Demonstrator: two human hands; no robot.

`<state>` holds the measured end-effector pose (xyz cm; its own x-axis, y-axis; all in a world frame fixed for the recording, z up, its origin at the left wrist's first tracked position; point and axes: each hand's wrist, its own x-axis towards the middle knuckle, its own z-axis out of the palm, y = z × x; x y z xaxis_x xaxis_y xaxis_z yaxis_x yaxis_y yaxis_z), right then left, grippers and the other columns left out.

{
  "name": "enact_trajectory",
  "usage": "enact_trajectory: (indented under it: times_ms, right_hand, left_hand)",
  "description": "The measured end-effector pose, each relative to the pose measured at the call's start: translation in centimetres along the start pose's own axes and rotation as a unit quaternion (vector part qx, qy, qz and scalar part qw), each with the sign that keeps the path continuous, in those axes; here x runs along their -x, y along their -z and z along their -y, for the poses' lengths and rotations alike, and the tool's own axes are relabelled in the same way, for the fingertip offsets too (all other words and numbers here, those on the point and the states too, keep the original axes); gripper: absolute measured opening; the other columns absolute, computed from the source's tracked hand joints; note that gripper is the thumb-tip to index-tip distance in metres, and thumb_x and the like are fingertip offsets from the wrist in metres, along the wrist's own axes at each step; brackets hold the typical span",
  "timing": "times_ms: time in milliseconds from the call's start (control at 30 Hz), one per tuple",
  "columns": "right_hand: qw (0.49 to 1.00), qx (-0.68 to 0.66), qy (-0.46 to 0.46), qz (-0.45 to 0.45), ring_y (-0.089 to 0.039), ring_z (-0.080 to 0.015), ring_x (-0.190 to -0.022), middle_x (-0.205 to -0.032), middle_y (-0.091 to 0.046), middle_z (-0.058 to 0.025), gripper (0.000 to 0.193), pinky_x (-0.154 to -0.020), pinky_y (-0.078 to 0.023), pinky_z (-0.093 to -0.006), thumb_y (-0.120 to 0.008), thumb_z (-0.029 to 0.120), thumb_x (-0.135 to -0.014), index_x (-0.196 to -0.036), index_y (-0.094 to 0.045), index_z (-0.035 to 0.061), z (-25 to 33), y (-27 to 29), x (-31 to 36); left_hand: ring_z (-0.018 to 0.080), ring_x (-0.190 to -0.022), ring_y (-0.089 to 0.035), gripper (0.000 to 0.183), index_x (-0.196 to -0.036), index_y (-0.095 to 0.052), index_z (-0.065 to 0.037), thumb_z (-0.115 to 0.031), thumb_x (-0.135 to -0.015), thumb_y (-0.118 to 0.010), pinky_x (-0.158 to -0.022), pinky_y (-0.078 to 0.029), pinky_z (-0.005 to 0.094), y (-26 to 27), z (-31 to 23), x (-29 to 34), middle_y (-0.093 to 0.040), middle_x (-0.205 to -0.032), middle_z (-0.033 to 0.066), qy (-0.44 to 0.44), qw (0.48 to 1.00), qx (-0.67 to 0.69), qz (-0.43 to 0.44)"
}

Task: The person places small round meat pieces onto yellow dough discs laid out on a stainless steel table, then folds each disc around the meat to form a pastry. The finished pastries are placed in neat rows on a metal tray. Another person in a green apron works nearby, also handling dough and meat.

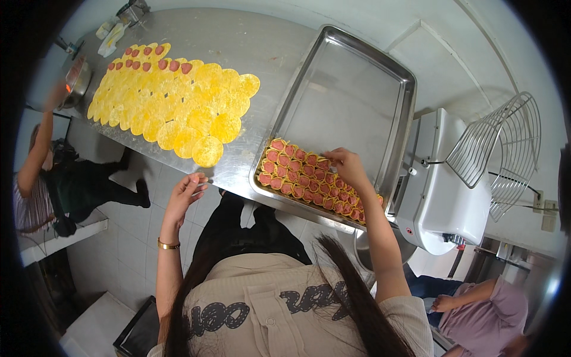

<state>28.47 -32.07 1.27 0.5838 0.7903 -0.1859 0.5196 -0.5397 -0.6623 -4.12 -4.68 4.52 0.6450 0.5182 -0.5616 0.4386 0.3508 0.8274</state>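
My right hand (pixel 347 167) reaches into a large steel baking tray (pixel 345 89) and pinches one of the dough-wrapped sausage rolls (pixel 300 178), which lie in close rows along the tray's near edge. My left hand (pixel 185 196) hovers open just off the near edge of the steel table (pixel 238 41), with a gold bracelet on its wrist. It is nearest a round yellow dough disc (pixel 207 151). Many such yellow discs (pixel 172 98) cover the table's left part, and the far ones carry pink sausage pieces (pixel 146 61).
A white dough mixer (pixel 443 190) with a raised wire guard (pixel 505 149) stands right of the tray. One person stands at the table's left end by a metal bowl (pixel 76 80). Another person's arm and lap (pixel 476 303) show at lower right. The floor is tiled.
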Motion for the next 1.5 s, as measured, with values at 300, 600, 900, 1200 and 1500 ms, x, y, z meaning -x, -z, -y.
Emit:
enact_trajectory:
  times_ms: [300, 600, 900, 1200, 1500]
  right_hand:
    - [1.000, -0.019, 0.006, -0.024, -0.061, -0.0329, -0.084, -0.095, -0.063, -0.0155, 0.032, -0.076, -0.047, -0.0368, -0.051, -0.006, -0.073, -0.099, -0.067, 0.0048, 0.2, -1.0, 0.5]
    - [0.998, -0.023, -0.042, 0.030, -0.062, -0.0248, -0.080, -0.096, -0.063, -0.0127, 0.036, -0.075, -0.049, -0.0322, -0.047, -0.008, -0.075, -0.102, -0.067, 0.0045, -0.6, -0.8, 0.3]
    - [0.980, -0.133, -0.048, -0.143, -0.062, -0.0194, -0.083, -0.097, -0.064, -0.0095, 0.024, -0.075, -0.050, -0.0318, -0.054, 0.002, -0.083, -0.104, -0.066, 0.0061, 5.6, 1.7, -7.9]
    - [0.964, -0.190, 0.146, -0.118, -0.063, -0.0205, -0.080, -0.089, -0.066, -0.0104, 0.017, -0.073, -0.049, -0.0312, -0.063, 0.012, -0.081, -0.095, -0.067, 0.0028, 24.5, -10.8, -34.5]
    - [0.978, 0.069, 0.044, -0.191, -0.062, -0.0297, -0.079, -0.088, -0.065, -0.0137, 0.026, -0.070, -0.049, -0.0373, -0.070, 0.023, -0.070, -0.085, -0.066, 0.0028, 33.0, -23.5, -48.3]
  left_hand:
    - [0.0140, -0.099, -0.058, 0.037, -0.115, -0.054, -0.004, -0.034, -0.094, -0.049, -0.084, -0.046, 0.0266, 0.4, -0.1, 0.1, -0.060, -0.110, 0.0069, 0.003, 1.000, 0.007, -0.006]
    - [0.0107, -0.095, -0.058, 0.033, -0.113, -0.056, -0.007, -0.033, -0.093, -0.050, -0.082, -0.046, 0.0247, 2.2, -0.9, -0.4, -0.062, -0.106, 0.0035, 0.012, 1.000, 0.008, -0.015]
    - [0.0098, -0.092, -0.059, 0.033, -0.114, -0.057, -0.005, -0.031, -0.093, -0.052, -0.080, -0.046, 0.0237, 8.6, -4.2, -5.0, -0.062, -0.105, 0.0015, -0.090, 0.994, 0.019, -0.065]
    - [0.0111, -0.086, -0.059, 0.027, -0.109, -0.058, -0.003, -0.024, -0.093, -0.053, -0.075, -0.047, 0.0228, 19.7, -7.5, -11.0, -0.061, -0.100, 0.0029, -0.184, 0.969, 0.033, -0.160]
    - [0.0083, -0.081, -0.058, 0.023, -0.105, -0.060, 0.000, -0.019, -0.093, -0.053, -0.074, -0.047, 0.0217, 29.3, -5.6, -11.7, -0.062, -0.094, 0.0028, -0.153, 0.955, 0.057, -0.246]
